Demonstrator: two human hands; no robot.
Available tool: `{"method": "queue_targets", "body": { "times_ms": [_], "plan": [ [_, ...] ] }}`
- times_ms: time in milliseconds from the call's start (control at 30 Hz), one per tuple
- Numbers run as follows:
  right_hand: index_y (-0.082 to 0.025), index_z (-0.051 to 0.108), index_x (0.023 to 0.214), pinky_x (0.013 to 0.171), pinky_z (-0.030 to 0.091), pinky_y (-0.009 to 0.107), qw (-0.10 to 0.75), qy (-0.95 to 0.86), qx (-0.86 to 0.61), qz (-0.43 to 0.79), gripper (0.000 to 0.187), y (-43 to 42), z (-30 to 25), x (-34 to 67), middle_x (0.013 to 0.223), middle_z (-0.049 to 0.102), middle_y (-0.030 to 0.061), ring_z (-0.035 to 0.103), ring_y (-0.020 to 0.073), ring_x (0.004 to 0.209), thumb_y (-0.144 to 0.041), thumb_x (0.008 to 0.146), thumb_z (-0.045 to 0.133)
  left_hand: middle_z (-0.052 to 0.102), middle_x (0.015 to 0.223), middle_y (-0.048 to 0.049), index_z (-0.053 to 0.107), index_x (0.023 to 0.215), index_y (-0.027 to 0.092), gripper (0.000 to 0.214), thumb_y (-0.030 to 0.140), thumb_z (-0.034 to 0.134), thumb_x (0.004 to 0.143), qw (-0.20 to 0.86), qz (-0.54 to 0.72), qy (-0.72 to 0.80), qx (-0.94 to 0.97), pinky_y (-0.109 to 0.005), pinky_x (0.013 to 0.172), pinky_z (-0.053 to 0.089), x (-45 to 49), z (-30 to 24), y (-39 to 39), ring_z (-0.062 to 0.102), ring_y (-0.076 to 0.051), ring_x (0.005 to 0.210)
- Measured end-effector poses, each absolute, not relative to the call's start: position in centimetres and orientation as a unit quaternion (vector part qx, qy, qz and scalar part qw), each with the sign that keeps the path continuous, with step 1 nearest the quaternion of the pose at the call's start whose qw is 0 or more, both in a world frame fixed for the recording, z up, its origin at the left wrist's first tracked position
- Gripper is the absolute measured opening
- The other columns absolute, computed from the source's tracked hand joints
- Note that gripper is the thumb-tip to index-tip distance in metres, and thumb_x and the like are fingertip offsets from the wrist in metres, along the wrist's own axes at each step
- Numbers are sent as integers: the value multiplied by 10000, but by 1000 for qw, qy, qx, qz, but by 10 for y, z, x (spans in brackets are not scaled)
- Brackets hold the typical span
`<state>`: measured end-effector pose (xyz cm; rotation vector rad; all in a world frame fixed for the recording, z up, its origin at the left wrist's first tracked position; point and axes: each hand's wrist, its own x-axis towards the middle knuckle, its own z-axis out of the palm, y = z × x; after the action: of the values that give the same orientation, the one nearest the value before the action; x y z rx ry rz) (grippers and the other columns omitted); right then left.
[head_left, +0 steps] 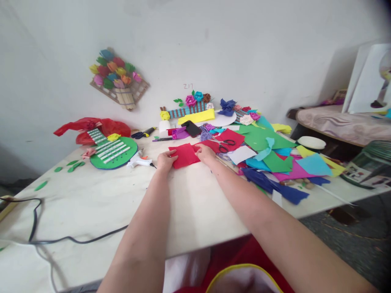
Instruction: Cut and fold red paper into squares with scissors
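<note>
A red sheet of paper (184, 156) lies near the middle of the table, between my two hands. My left hand (165, 160) grips its left edge, with thumb and fingers closed on the upper corner. At the other side, my right hand (204, 154) pinches the right edge, and part of the red paper shows beyond its fingers. Scissors with black handles (227, 145) rest on more red paper just right of my right hand. To the left of my left hand lies a white glue gun (139, 160).
Coloured paper scraps (269, 138) cover the table's right side. A green guitar-shaped craft piece (113, 154), a red bag (113, 127) and pliers (145, 132) are on the left. A black cable (82, 241) crosses the front left. A glass jar (371, 167) stands far right.
</note>
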<state>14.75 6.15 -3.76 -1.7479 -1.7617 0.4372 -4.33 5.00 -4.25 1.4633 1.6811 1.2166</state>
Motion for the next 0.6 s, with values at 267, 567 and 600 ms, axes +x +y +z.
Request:
{"method": "queue_targets", "body": {
  "times_ms": [267,567,600],
  "plan": [
    [-266,582,1137,749,451,254,322,-653,-658,190,422,57,-35,147,886,691,-20,615,153,871,-199,720,600,695,804,-32,680,1034,156,384,169,679,651,274,438,652,554,-227,687,482,-40,-34,44,626,-174,782],
    [-281,584,1132,793,456,291,299,-665,-667,153,400,59,-38,146,900,692,-13,605,177,934,-212,738,592,698,835,-38,677,1042,159,405,175,698,638,262,432,648,570,-243,749,475,-42,-38,49,631,-185,809],
    [-281,583,1136,795,456,293,298,-665,-668,149,399,60,-39,146,906,691,-11,604,178,937,-218,742,592,699,835,-39,678,1040,157,403,168,697,638,259,428,649,573,-242,756,473,-42,-37,48,631,-185,812]
  ]
}}
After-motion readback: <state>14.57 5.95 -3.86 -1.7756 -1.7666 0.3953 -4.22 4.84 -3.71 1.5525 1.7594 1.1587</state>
